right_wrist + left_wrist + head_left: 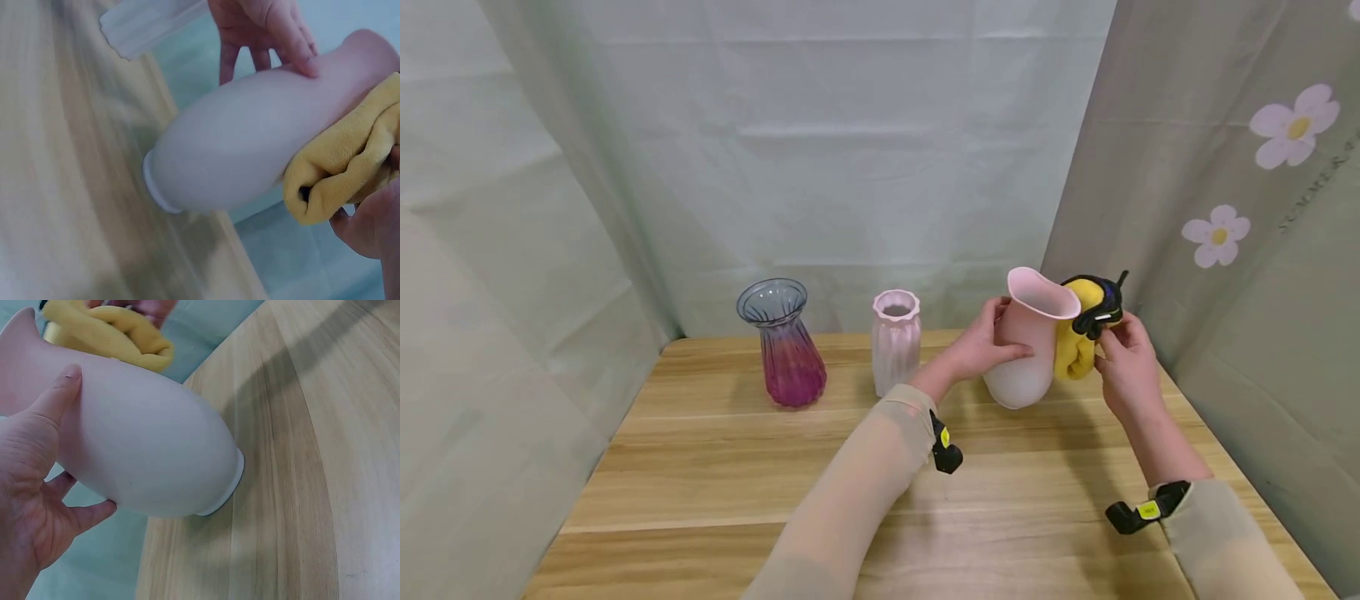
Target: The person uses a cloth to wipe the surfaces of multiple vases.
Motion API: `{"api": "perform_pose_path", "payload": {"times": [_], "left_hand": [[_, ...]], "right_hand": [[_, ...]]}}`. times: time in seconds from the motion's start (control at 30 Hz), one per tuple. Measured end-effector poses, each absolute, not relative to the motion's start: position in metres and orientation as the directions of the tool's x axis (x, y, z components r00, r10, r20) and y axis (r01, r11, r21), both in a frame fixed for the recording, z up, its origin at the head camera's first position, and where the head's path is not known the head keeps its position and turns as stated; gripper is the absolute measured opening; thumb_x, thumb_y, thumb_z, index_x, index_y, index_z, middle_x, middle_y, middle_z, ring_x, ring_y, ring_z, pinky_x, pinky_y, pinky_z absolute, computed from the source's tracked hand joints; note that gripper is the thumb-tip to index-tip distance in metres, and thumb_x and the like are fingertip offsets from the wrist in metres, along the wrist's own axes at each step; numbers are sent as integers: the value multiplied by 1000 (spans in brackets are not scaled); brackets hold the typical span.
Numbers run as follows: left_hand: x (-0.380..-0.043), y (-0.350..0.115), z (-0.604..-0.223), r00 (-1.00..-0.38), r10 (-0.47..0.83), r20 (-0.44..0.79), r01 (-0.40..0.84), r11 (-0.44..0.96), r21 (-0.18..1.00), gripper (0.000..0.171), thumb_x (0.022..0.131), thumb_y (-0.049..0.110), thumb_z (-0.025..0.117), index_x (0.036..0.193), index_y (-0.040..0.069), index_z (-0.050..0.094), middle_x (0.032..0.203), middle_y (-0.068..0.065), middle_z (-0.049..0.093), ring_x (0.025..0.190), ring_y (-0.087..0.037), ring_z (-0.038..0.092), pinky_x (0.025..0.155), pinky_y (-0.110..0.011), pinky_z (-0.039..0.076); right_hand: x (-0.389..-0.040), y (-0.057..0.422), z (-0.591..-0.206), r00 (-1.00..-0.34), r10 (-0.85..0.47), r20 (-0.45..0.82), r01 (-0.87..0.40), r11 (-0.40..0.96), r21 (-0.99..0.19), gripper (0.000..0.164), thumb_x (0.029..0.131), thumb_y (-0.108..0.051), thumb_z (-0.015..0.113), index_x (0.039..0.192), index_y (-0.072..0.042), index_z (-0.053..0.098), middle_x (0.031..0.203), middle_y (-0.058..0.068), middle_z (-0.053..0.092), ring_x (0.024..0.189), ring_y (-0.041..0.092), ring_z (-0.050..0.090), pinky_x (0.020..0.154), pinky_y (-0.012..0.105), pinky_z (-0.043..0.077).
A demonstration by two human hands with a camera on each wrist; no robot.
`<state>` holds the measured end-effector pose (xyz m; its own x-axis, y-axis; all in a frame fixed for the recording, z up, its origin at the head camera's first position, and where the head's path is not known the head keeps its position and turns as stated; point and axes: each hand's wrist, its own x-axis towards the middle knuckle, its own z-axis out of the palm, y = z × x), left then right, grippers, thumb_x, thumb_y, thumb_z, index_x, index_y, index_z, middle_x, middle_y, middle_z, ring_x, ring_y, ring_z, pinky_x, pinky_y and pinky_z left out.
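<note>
A pink-to-white vase [1025, 354] with a flared, wavy mouth stands at the right, tilted slightly, its foot [226, 490] at the tabletop. My left hand [983, 340] grips its side, thumb in front and fingers behind. Against the vase's right side lies a folded yellow cloth [340, 165] with a black part [1101, 307] at the top in the head view. My right hand [1126, 362] holds this cloth from the right; some of its fingers are hidden behind the folds.
A ribbed glass vase [793, 362], blue above and magenta below, stands at the left of the wooden table [715, 467]. Between it and my left hand is a small white fluted vase [896, 350]. Pale curtains [850, 167] hang close behind and at both sides.
</note>
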<state>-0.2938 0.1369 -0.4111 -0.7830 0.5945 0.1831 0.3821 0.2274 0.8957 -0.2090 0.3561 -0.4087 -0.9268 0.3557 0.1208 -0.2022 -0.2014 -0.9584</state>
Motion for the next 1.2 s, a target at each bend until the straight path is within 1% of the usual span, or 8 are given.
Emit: {"api": "perform_pose_path", "payload": {"times": [0.1,0.27,0.4,0.53,0.73,0.87,1.07,1.2], "left_hand": [[-295,137,-412,-782,594,189,384,221,897,92,89,24,83,157,11,22,158,-9,36,143,-19,38,117,-35,34],[-293,137,-411,-783,593,187,379,217,900,90,89,23,83,155,10,23,158,-9,35,143,-20,38,117,-34,34],[-293,139,-411,-791,586,176,361,215,907,90,89,21,83,155,10,22,158,-10,35,142,-22,39,115,-34,35],[-294,138,-412,-791,586,174,355,208,912,89,89,21,82,154,11,23,156,-11,37,141,-21,40,115,-33,36],[-293,137,-413,-793,584,172,354,212,911,89,88,22,83,154,13,24,155,-11,37,140,-21,41,114,-34,37],[-294,136,-413,-793,584,172,355,215,910,89,89,23,83,154,13,24,156,-10,37,140,-22,42,114,-35,38],[-295,136,-415,-796,586,153,342,225,912,90,89,27,83,155,14,23,158,-9,35,143,-23,39,115,-40,38],[-294,136,-414,-800,583,142,334,236,913,90,89,28,83,155,14,23,158,-9,34,144,-23,38,116,-41,37]], "right_hand": [[-216,350,-403,-939,309,153,-223,-206,-953,16,105,-11,58,117,-21,62,112,-4,59,97,9,55,70,17,51],[-222,344,-404,-942,242,233,-283,-198,-938,24,105,-5,56,110,-24,71,101,-7,67,85,6,60,66,16,50],[-223,344,-403,-940,203,274,-312,-186,-932,26,105,-5,56,112,-24,72,101,-7,68,85,6,60,66,16,50],[-223,346,-401,-951,165,260,-286,-159,-945,27,105,-5,56,111,-26,72,100,-8,68,85,6,60,66,16,49],[-222,354,-409,-961,150,231,-223,66,-973,29,105,-4,53,105,-30,67,94,-14,65,83,2,58,70,15,47],[-219,361,-426,-977,142,158,-135,163,-977,23,107,-11,51,110,-31,62,97,-18,61,87,1,57,72,17,47],[-214,362,-461,-993,119,3,-5,-13,-1000,13,110,-19,49,116,-29,56,112,-11,53,103,5,52,75,23,53],[-212,360,-480,-991,104,-89,72,-156,-985,18,110,-16,47,111,-31,56,113,-10,50,99,6,53,74,26,53]]}}
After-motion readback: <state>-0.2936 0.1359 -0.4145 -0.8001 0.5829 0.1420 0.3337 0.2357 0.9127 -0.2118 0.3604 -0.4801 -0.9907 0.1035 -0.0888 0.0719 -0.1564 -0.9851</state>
